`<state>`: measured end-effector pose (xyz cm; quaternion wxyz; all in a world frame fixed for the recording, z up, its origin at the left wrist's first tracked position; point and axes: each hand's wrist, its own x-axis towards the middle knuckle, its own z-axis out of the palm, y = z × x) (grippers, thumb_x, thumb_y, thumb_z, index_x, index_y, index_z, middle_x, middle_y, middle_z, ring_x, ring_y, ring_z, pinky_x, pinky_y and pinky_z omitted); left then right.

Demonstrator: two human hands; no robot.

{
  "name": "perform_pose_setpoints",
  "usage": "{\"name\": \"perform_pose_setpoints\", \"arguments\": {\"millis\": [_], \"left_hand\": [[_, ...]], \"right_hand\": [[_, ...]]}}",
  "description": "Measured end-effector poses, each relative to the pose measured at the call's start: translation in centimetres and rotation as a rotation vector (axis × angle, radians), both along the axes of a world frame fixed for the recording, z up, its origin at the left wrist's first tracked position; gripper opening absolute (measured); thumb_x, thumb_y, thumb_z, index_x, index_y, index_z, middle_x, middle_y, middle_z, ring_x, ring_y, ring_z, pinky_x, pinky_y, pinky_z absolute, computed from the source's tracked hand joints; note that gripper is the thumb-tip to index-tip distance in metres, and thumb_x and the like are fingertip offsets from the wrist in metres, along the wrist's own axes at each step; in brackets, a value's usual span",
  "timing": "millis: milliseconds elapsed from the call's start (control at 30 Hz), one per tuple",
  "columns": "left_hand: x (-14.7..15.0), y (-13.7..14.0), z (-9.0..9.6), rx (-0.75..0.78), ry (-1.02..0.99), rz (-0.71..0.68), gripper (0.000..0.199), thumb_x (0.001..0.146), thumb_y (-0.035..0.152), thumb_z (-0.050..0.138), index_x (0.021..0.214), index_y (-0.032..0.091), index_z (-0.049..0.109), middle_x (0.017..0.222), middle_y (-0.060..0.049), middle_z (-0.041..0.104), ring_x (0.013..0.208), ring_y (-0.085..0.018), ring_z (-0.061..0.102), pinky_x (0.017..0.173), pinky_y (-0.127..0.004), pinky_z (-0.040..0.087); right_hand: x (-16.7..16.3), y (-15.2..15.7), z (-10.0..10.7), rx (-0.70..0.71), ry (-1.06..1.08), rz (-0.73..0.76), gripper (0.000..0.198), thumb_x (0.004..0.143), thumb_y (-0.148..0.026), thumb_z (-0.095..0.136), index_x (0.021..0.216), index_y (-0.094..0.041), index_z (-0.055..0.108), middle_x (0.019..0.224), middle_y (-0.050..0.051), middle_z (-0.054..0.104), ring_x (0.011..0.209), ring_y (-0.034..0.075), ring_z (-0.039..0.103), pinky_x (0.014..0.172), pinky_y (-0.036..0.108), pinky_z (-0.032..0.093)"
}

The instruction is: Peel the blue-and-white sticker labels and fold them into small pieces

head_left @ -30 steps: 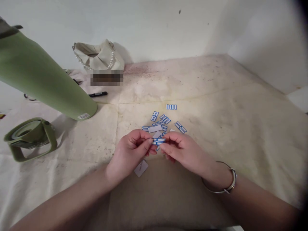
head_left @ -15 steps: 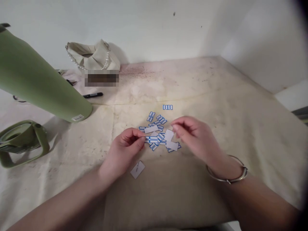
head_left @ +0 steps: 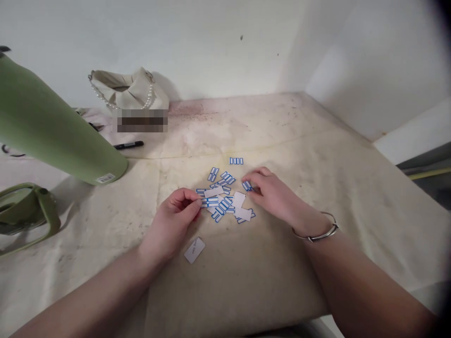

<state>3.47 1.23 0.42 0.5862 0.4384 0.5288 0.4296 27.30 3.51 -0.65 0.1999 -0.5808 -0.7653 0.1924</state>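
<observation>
My left hand (head_left: pixel 181 211) pinches a blue-edged white sticker label (head_left: pixel 210 202) between thumb and forefinger, at the left side of a loose pile. In my right hand (head_left: pixel 266 188), another blue-edged label (head_left: pixel 247 186) shows between the thumb and the curled fingers, just right of the pile. The pile holds several such labels, some overlapping, and several blank white pieces, one of them a blank piece (head_left: pixel 243 214) at the lower right. Apart from it lies a row of labels (head_left: pixel 236 161) beyond the pile. A small white card with print (head_left: pixel 194 249) rests nearer me; its words are unreadable.
A tall green tumbler (head_left: pixel 70 126) stands at the left, with a green handled lid (head_left: pixel 31 209) in front of it. Behind are a black pen (head_left: pixel 129 145) and a cream handbag (head_left: pixel 130 94) with a pearl strap. A cream cloth (head_left: pixel 282 263) covers the table.
The view has shifted slightly, moving the scene left and a little down. My right fingers have parted, and a blue-edged label now shows between them. My left hand keeps its pinch.
</observation>
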Motion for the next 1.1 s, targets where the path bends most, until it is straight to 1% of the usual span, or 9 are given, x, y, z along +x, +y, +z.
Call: {"name": "perform_pose_setpoints", "arguments": {"millis": [133,267,400,533,667,800,933,1000,1100], "left_hand": [[0.0,-0.1,0.0,0.006,-0.002,-0.01,0.014,0.072,0.027,0.068,0.074,0.017,0.058,0.06,0.005,0.054,0.052,-0.005,0.043,0.048,-0.014,0.031],[0.0,-0.3,0.1,-0.014,-0.055,-0.004,0.014,0.073,0.026,0.069,0.075,0.017,0.059,0.06,0.005,0.054,0.051,-0.005,0.044,0.047,-0.014,0.031],[0.3,-0.5,0.2,-0.052,-0.19,0.042,0.016,0.069,0.024,0.072,0.075,0.016,0.06,0.061,0.005,0.056,0.05,-0.004,0.044,0.046,-0.014,0.032],[0.7,-0.9,0.3,-0.062,-0.244,0.037,0.014,0.069,0.023,0.073,0.074,0.016,0.062,0.061,0.003,0.059,0.054,-0.006,0.049,0.051,-0.016,0.037],[1.0,-1.2,0.2,-0.047,-0.264,-0.013,0.012,0.07,0.021,0.072,0.075,0.015,0.063,0.069,0.001,0.064,0.057,-0.007,0.054,0.057,-0.019,0.043],[1.0,-1.5,0.2,-0.052,-0.284,-0.074,0.009,0.073,0.021,0.071,0.076,0.016,0.064,0.067,0.001,0.064,0.059,-0.008,0.057,0.061,-0.02,0.046],[1.0,-1.6,0.4,-0.079,-0.27,-0.086,0.009,0.072,0.021,0.071,0.076,0.016,0.064,0.067,0.001,0.064,0.06,-0.009,0.057,0.059,-0.021,0.047],[1.1,-1.6,0.6,-0.085,-0.274,-0.081,0.01,0.072,0.021,0.072,0.075,0.016,0.064,0.066,0.0,0.064,0.06,-0.009,0.057,0.059,-0.02,0.047],[1.1,-1.6,0.7,-0.083,-0.277,-0.078,0.009,0.071,0.02,0.072,0.074,0.016,0.065,0.067,0.0,0.065,0.06,-0.009,0.057,0.059,-0.02,0.047]], "right_hand": [[0.4,0.1,0.5,-0.04,0.101,-0.083,0.009,0.074,-0.012,0.057,0.079,-0.017,0.063,0.086,0.004,0.054,0.068,0.013,0.053,0.065,0.029,0.046],[-0.1,-1.0,2.5,-0.136,0.355,-0.214,0.009,0.076,-0.028,0.061,0.077,-0.019,0.064,0.071,0.0,0.057,0.062,0.013,0.05,0.058,0.028,0.041],[-2.5,-3.2,3.6,-0.403,0.777,-0.149,0.013,0.079,-0.032,0.059,0.08,-0.02,0.06,0.054,-0.007,0.048,0.045,0.008,0.042,0.047,0.023,0.037],[-5.2,-4.6,2.9,-0.542,1.018,-0.074,0.015,0.081,-0.032,0.06,0.076,-0.02,0.052,0.062,-0.004,0.057,0.052,0.009,0.053,0.051,0.023,0.043],[-6.1,-4.6,2.4,-0.559,0.964,-0.103,0.017,0.082,-0.032,0.058,0.073,-0.02,0.049,0.062,-0.005,0.056,0.054,0.009,0.054,0.053,0.024,0.045],[-5.8,-4.2,2.4,-0.391,0.751,-0.157,0.017,0.08,-0.03,0.059,0.07,-0.02,0.049,0.058,-0.005,0.05,0.052,0.009,0.046,0.05,0.023,0.038],[-5.7,-4.1,2.2,-0.251,0.706,-0.155,0.014,0.077,-0.029,0.06,0.071,-0.02,0.053,0.079,0.0,0.059,0.065,0.012,0.052,0.057,0.025,0.042],[-5.7,-4.1,2.1,-0.276,0.742,-0.138,0.015,0.078,-0.03,0.06,0.072,-0.02,0.052,0.087,0.002,0.061,0.066,0.011,0.053,0.058,0.026,0.044],[-5.8,-4.0,2.1,-0.365,0.79,-0.132,0.017,0.079,-0.032,0.059,0.072,-0.02,0.049,0.075,0.0,0.06,0.06,0.011,0.053,0.056,0.026,0.044]]}}
